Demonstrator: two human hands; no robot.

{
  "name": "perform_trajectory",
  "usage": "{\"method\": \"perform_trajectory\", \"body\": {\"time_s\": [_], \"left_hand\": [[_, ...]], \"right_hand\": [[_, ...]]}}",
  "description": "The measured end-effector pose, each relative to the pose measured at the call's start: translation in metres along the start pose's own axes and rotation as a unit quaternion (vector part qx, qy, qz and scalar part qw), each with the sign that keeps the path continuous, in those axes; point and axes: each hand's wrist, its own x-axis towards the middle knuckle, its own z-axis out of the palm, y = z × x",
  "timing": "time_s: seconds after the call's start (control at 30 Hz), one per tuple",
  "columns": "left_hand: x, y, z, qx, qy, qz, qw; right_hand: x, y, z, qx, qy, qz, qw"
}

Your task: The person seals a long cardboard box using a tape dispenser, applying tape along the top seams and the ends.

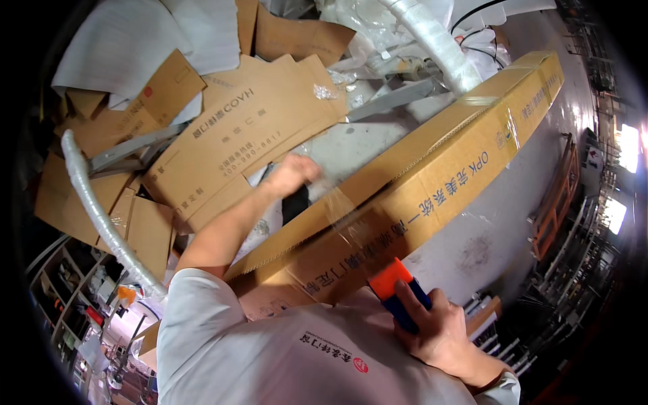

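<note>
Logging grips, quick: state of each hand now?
Left hand: curled; whether it holds anything cannot be told.
Right hand: closed, holding the orange-and-blue tool.

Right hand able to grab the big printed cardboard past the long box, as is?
Probably not: the right hand is holding the orange-and-blue tool, and the long box lies between it and the cardboard.

Left hand [299,171] curled, left forearm [236,219] extended, right hand [437,327] gripping
</note>
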Motion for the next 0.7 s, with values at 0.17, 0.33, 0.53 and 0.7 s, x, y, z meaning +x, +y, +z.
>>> {"method": "perform_trajectory", "body": {"time_s": [0.17, 0.33, 0.53, 0.7], "left_hand": [[-0.013, -0.031, 0.059, -0.256, -0.133, -0.157, 0.944], [-0.021, -0.033, 0.069, -0.180, -0.200, -0.174, 0.947], [-0.017, -0.009, 0.039, 0.070, -0.170, -0.140, 0.973], [-0.042, 0.105, 0.032, 0.090, 0.001, -0.013, 0.996]], "right_hand": [[0.005, 0.009, 0.021, -0.045, 0.009, -0.011, 0.999], [0.005, 0.009, 0.025, -0.060, 0.002, -0.010, 0.998], [0.009, 0.001, 0.025, -0.049, 0.013, 0.003, 0.999], [-0.014, 0.021, 0.043, -0.043, 0.050, -0.006, 0.998]]}}
